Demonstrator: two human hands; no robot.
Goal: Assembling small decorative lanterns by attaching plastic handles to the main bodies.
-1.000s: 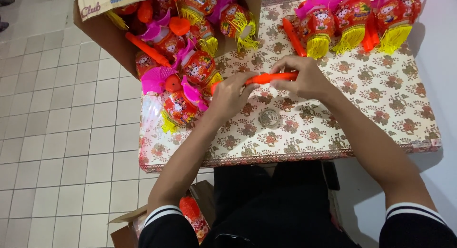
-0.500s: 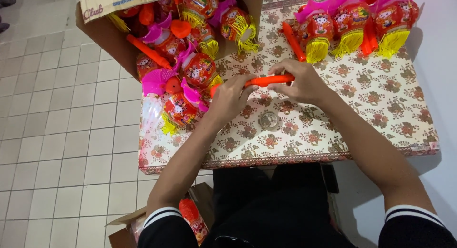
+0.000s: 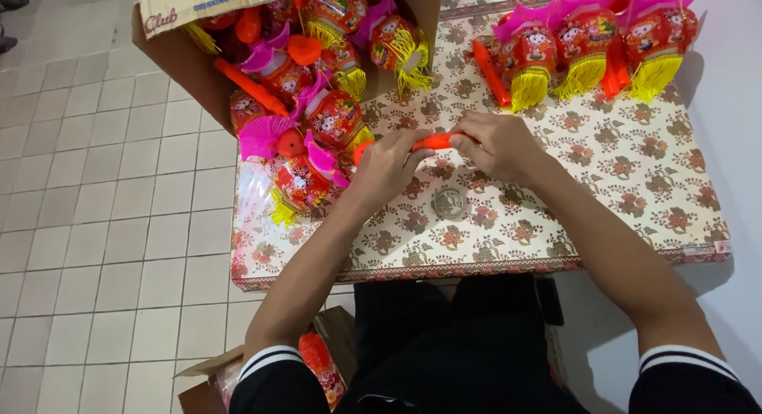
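Observation:
My left hand (image 3: 390,166) and my right hand (image 3: 498,146) both grip one orange plastic stick (image 3: 435,141), held level above a table covered in flowered cloth (image 3: 635,176). The left hand closes round the stick's left end, the right hand round its right end. A small round metal disc (image 3: 450,202) lies on the cloth just below my hands. Red toy lanterns with pink tops and yellow fringes (image 3: 305,176) are piled right beside my left hand.
An open cardboard box (image 3: 178,53) full of more lanterns stands at the table's far left. A row of finished lanterns (image 3: 587,45) and another orange stick (image 3: 490,73) lie along the far edge. A second box (image 3: 214,378) sits on the tiled floor by my knee.
Both hands have shifted slightly with the orange stick, still held between them; more of the stick is now covered by my fingers.

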